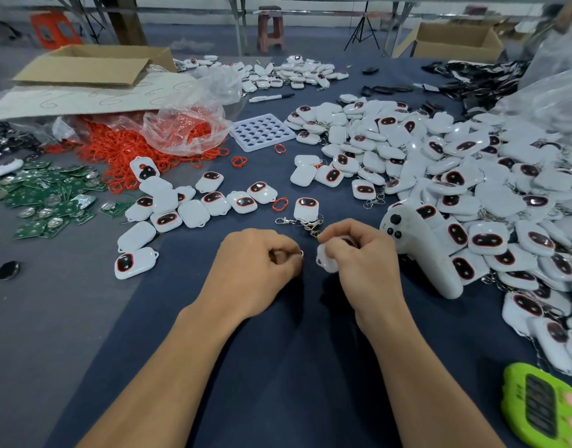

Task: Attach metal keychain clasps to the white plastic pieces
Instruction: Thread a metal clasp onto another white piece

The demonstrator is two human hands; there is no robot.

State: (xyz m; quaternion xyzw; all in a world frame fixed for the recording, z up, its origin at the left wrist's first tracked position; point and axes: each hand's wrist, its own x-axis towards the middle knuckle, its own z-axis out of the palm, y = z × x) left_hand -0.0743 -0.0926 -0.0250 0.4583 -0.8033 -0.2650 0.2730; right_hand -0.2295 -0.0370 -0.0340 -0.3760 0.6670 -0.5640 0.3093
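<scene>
White plastic piece (326, 262): held in the right hand (364, 258), near centre of the dark blue table cover (278, 357). The fingers curl round it from above; only its lower left edge shows. The left hand (257, 265) lies just left of it, fingers curled tight, thumb and forefinger pinching a small metal part (301, 253) too small to identify. The two hands are close together but apart.

Metal keychain clasps (286, 220) lie on the cover just beyond the hands. Their chain runs to the right hand's fingertips; whether it is joined to the held piece cannot be told. One finished-looking piece (306, 207), with a dark red-rimmed window, lies face up just beyond the clasps.

Surrounding items:
- Right: a large heap of white pieces (472, 176), many with chains, spreading from far to near.
- Against that heap, right of the right hand: a white controller (418, 244) with black buttons.
- Near right corner: a green timer (543, 412).
- Left of the hands: a loose group of white pieces (184, 206), without visible chains.
- Far left: red rings (129, 153) spilling from a clear plastic bag (187, 127).
- Left edge: green circuit boards (49, 195).
- Far centre: a white tray (262, 130) with round holes, and a marker pen (271, 97) beyond it.
- Far left corner: a cardboard box (94, 64).
</scene>
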